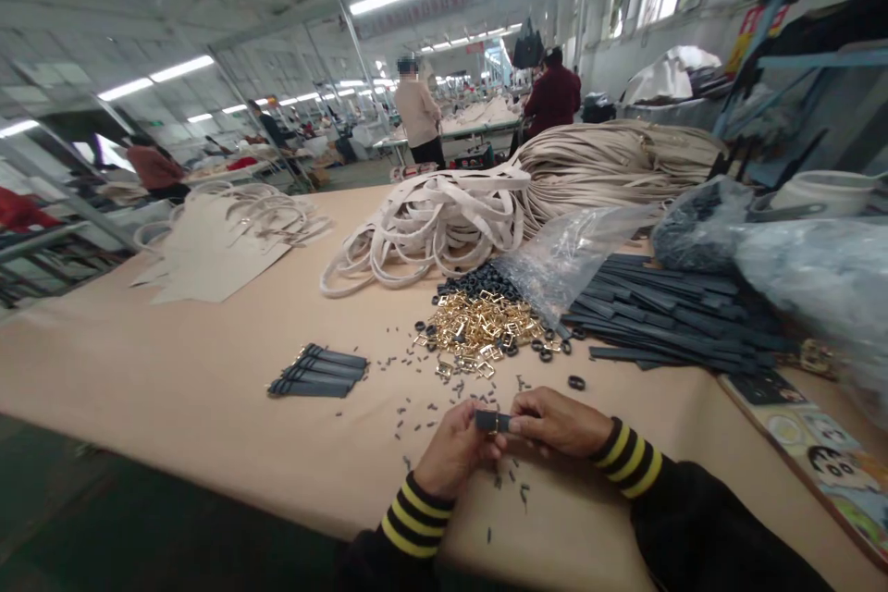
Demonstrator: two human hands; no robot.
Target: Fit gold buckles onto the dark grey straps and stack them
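Near the table's front edge, my left hand [456, 449] and my right hand [559, 420] meet over a short dark strap [486, 422] with a gold buckle [497, 422] on it. The left fingers pinch one end of the strap and the right thumb and fingers pinch the other. Just beyond them lies a heap of gold buckles [482, 324], with black loops [486, 277] piled behind it. To the left rests a small stack of straps fitted with buckles [319, 372]. Small dark bits [416, 412] are scattered around my hands.
Loose dark strips [680, 310] lie in a pile at right, beside plastic bags [819, 277] and a printed board [811, 453]. Coiled beige straps [444, 217] and long beige bundles [617, 157] fill the back. Flat beige pieces [215, 250] lie back left. Other people stand farther off.
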